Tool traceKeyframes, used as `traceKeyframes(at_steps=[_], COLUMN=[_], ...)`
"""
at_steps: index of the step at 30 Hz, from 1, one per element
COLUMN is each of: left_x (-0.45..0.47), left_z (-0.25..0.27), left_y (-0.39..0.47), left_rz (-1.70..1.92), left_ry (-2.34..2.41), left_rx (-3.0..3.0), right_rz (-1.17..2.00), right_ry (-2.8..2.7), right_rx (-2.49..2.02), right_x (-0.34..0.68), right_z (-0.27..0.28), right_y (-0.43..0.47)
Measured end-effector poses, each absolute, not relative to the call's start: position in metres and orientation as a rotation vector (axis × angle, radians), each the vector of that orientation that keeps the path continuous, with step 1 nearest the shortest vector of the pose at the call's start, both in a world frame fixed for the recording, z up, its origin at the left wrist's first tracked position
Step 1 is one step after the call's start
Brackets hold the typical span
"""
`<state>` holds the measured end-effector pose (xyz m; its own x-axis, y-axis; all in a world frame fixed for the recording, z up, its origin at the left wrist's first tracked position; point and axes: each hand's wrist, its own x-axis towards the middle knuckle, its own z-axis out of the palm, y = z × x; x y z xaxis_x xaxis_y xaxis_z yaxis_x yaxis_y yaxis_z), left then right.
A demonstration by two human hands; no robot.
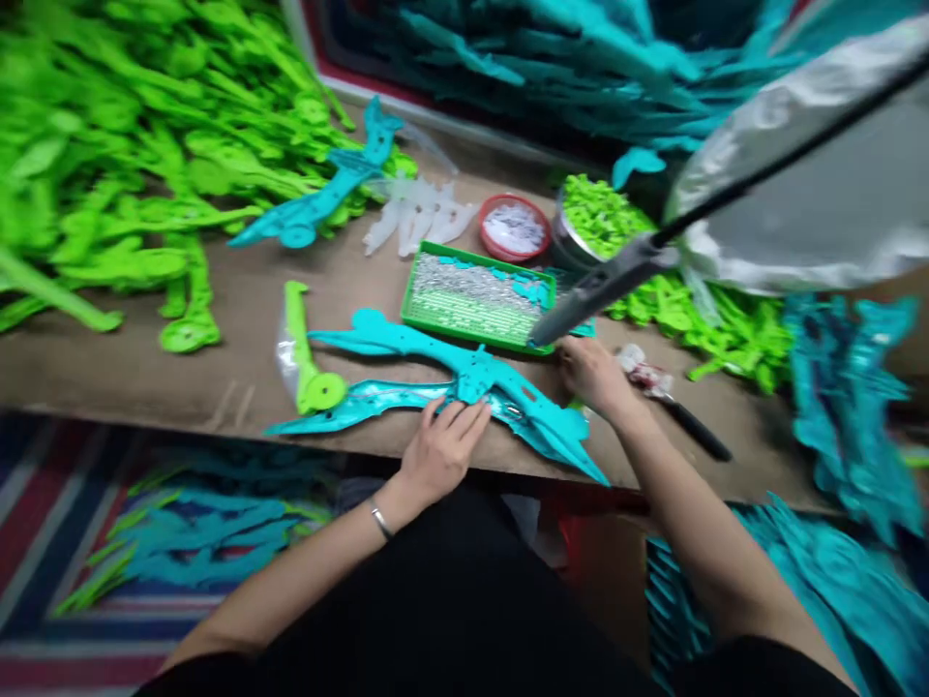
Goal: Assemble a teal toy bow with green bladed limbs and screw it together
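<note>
Turquoise winged parts (pixel 464 360) lie lengthwise left to right on the tabletop (pixel 239 358); the nearer left hand (pixel 446 442) lies over their middle, the right hand (pixel 593 373) bunches beside the green tray (pixel 471 335); I cannot tell whether either grips.

Long teal pc (pixel 435 350), curved; overlaps 2nd teal pc (pixel 367 398), shiny-faced, approx mid-length; both on tbl (pixel 247 310)

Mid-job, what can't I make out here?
In the head view:
Anything the right hand holds: hidden by its fingers and blur.
Teal parts beneath the left hand: covered by its fingers.
Pieces in the red bowl: too small, blurred.
Green pile, full extent: cut off by left edge.
</note>
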<state>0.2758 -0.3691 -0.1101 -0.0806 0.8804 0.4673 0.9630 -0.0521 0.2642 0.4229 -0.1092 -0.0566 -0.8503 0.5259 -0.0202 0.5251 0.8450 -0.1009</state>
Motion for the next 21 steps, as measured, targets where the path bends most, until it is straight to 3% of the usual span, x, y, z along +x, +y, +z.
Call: traceKeyframes(at_steps=[6,10,16,21], left_x=[0.273,0.273,0.271,0.281], left_z=[-0.114,-0.114,-0.117,-0.134], left_y=[-0.372,-0.373,-0.375,-0.371], left_rz=[-0.741,-0.751,-0.741,-0.758], left_ry=[-2.128,-2.11,-2.144,-2.216], left_rx=[-2.06,-2.084,-2.169,-2.254], right_rz=[0.353,0.404,1.388,1.503], right_ry=[-2.906,-2.64,-2.269,-2.37], right_rx=[-0.338,-0.408,-0.578,-0.314], right_x=[0.435,0.433,0.353,0.266], right_z=[-0.048,0.002,0.034,0.007], right_y=[-0.107,-0.149,-0.236,-0.27])
